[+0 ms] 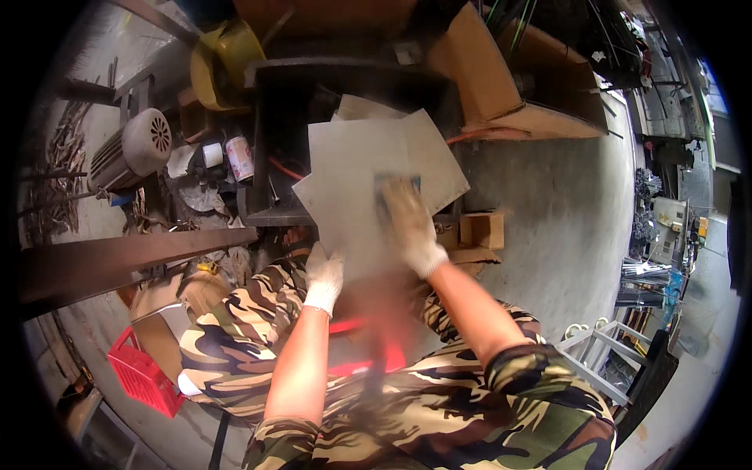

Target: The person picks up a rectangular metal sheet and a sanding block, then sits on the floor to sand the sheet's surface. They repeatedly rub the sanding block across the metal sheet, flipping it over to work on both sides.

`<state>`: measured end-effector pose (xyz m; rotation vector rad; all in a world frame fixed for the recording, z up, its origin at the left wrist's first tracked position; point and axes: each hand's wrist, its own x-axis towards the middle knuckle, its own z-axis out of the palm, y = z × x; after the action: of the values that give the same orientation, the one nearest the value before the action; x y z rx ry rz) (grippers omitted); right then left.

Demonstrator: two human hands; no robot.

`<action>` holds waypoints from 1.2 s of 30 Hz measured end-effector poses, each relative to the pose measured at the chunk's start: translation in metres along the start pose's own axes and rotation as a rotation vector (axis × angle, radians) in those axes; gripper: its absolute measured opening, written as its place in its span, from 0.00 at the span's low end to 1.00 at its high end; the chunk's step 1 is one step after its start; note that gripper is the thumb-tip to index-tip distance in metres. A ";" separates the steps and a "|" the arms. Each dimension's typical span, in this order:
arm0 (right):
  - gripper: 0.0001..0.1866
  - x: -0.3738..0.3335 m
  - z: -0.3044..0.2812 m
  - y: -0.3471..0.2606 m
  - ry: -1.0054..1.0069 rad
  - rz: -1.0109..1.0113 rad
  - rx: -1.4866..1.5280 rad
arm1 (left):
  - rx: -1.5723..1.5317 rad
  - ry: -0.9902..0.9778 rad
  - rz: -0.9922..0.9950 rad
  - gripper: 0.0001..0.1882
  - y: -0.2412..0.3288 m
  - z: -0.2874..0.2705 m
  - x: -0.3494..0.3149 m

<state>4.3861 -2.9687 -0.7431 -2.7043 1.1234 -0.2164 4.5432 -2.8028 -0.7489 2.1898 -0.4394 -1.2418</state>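
Flat grey sheets (352,168) lie fanned over each other above a dark open bin (258,102), the top one reaching toward my lap. My left hand (323,276), in a whitish work glove, grips the near left edge of the top sheet, its thumb along the edge. On the sheet's right half rests my right hand (411,223), gloved too, smeared by motion. Its fingers hold a small dark block (385,188) flat against the sheet; the block's underside is hidden, and its kind does not show.
Left of the bin lie a grey electric motor (137,149), a pink-and-white can (240,158) and a white roll (212,154). A rusty steel beam (141,262) juts in from the left. Open cardboard boxes (478,70) stand far right, a red plastic crate (141,368) near left.
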 end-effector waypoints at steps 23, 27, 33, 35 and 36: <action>0.23 -0.107 -0.010 -0.042 0.024 0.241 0.038 | -0.010 -0.231 0.245 0.26 0.003 -0.005 0.047; 0.22 -0.089 -0.020 -0.017 0.120 0.316 0.036 | 0.019 -0.149 0.240 0.29 0.017 0.021 0.033; 0.27 -0.144 0.024 -0.094 0.154 0.169 0.229 | 0.091 -0.086 0.259 0.35 0.021 0.032 0.040; 0.27 -0.143 0.021 -0.076 0.155 0.320 0.229 | 0.124 -0.109 0.267 0.35 0.011 0.028 0.050; 0.27 -0.137 0.006 -0.064 0.166 0.460 0.204 | 0.092 -0.120 0.277 0.36 0.020 0.027 0.042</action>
<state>4.3355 -2.8258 -0.7413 -2.2120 1.6324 -0.4549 4.5417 -2.8496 -0.7746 2.0500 -0.8328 -1.2223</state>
